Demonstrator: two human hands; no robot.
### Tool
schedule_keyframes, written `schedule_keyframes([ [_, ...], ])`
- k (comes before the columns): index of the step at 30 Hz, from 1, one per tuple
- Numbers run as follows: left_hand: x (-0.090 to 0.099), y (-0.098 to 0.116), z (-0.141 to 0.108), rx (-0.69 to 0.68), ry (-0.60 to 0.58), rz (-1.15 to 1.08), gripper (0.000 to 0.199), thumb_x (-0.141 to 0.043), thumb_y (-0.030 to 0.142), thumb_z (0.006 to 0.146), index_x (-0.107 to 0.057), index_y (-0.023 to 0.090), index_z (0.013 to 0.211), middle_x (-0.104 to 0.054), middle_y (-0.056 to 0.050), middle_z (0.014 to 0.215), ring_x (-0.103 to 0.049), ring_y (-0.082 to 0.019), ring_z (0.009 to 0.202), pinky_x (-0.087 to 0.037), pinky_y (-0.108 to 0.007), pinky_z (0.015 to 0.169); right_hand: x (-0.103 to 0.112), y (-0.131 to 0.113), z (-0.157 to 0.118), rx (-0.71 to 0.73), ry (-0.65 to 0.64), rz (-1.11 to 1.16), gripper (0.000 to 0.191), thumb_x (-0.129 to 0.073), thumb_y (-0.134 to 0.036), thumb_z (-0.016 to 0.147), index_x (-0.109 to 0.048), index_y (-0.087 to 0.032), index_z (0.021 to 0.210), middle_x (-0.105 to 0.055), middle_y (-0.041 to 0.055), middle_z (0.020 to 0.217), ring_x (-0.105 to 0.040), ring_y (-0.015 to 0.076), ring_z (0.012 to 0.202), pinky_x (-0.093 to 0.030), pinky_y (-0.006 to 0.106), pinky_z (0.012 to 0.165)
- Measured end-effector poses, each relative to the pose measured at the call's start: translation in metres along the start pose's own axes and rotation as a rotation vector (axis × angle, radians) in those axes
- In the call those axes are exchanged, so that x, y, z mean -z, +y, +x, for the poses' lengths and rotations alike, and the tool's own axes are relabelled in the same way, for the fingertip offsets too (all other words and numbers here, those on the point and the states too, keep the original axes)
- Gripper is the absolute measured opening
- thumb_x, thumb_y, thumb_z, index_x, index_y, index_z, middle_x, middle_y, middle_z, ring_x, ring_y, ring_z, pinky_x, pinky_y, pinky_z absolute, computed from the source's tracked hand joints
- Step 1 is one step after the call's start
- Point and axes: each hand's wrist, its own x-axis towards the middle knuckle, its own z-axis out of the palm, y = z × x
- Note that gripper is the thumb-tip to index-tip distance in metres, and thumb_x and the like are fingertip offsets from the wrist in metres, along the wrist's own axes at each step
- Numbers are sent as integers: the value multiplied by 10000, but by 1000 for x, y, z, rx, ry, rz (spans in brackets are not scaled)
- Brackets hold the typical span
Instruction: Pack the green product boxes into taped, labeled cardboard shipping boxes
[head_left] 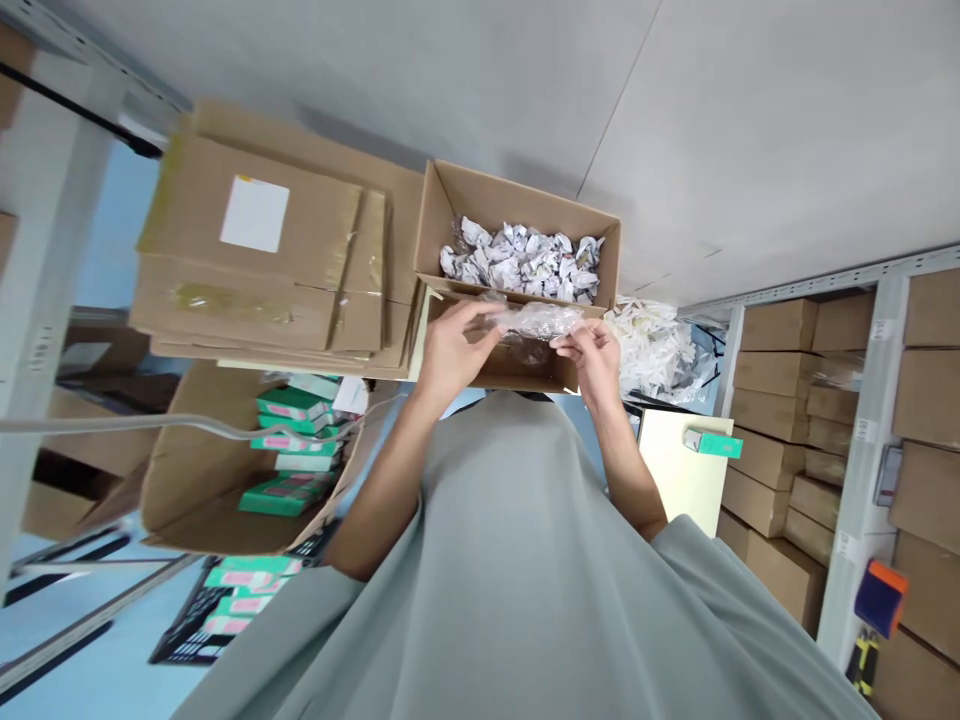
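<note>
Clear crinkled plastic wrap [541,320] stretches between my two hands, above an open cardboard box [517,375] right in front of my body. My left hand [459,345] pinches the wrap's left end between thumb and fingers. At its right end, the fingertips of my right hand [592,352] are closed on it. Just behind stands a second open cardboard box [611,262], holding crumpled white paper [529,262]. What lies inside the nearer box is mostly hidden by the wrap and my hands.
Flattened cardboard boxes [300,220] are stacked at left. Below them a large carton [172,480] holds several green boxes [281,495]. Shredded white paper [652,345] lies at right, near a pale board [675,480] with a small green box [716,443]. Shelves of cartons [765,445] stand far right.
</note>
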Motion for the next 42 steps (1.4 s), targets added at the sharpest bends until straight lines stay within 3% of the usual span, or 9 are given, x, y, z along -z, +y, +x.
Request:
schedule_keyframes([
  [3, 20, -3, -14, 55, -57, 63, 282, -719, 373, 1010, -813, 241, 1240, -856, -65, 1303, -799, -262, 1240, -666, -402, 1134, 8, 4, -15, 48, 55, -307, 378, -794, -540, 1014, -601, -297, 1230, -777, -50, 876, -837, 177, 744, -683, 264, 689],
  [7, 40, -8, -24, 53, -176, 222, 304, -672, 414, 1053, -818, 271, 1278, -861, -71, 1304, -800, -288, 1216, -653, -422, 1120, 11, 7, -29, 90, -59, -851, 242, -625, -437, 1136, -696, -270, 1294, -846, 31, 1037, -858, 218, 903, -678, 327, 864],
  [12, 26, -30, -12, 37, -278, 509, 364, -647, 275, 1027, -823, 263, 1346, -837, -136, 1311, -773, -386, 1257, -612, -541, 1157, -1, 7, -23, -26, -206, -1372, 314, -632, -333, 1175, -712, -189, 1442, -893, 126, 1135, -864, 322, 1091, -622, 377, 977],
  [18, 16, -31, -3, 63, -169, 547, 456, -673, 259, 1024, -761, 266, 1471, -761, -152, 1479, -726, -412, 1360, -577, -550, 1202, -5, -3, -16, 12, -215, -1346, 481, -643, -324, 1190, -602, -176, 1645, -896, 122, 1189, -863, 311, 1150, -618, 380, 1015],
  [23, 38, -21, -10, 75, -59, 522, 449, -651, 292, 1065, -712, 259, 1509, -735, -162, 1464, -708, -412, 1383, -555, -576, 1242, 8, -10, -15, 39, -117, -1351, 245, -652, -335, 1186, -746, -227, 1385, -891, 98, 1176, -861, 299, 1115, -599, 349, 926],
  [28, 51, -37, -27, 168, 115, 552, 470, -758, 347, 1004, -642, 231, 1444, -696, -204, 1458, -656, -458, 1430, -552, -665, 1234, 27, -7, -27, -29, 44, -1406, 201, -722, -384, 1154, -754, -216, 1260, -874, 108, 1156, -844, 299, 1064, -553, 334, 861],
  [31, 51, -51, -37, 265, 85, 566, 465, -791, 349, 960, -617, 208, 1368, -721, -222, 1370, -695, -455, 1352, -570, -662, 1200, 34, -1, -38, -99, 77, -1420, 224, -749, -392, 1141, -762, -201, 1257, -870, 121, 1195, -838, 294, 1084, -541, 327, 857],
  [35, 49, -59, -44, 323, -20, 579, 281, -690, 368, 1013, -635, 216, 1243, -743, -224, 1250, -735, -443, 1274, -585, -631, 1141, 33, 10, -52, -189, 56, -1412, 128, -712, -318, 1154, -787, -225, 1201, -879, 105, 1204, -842, 268, 1083, -531, 308, 849],
  [42, 49, -53, -43, 201, -99, 620, 125, -576, 372, 1036, -644, 270, 1060, -777, -174, 1108, -756, -415, 1093, -612, -572, 1007, 41, 26, -96, -238, 150, -1357, 178, -636, -277, 1173, -803, -218, 1194, -895, 83, 1171, -855, 253, 1018, -529, 300, 825],
])
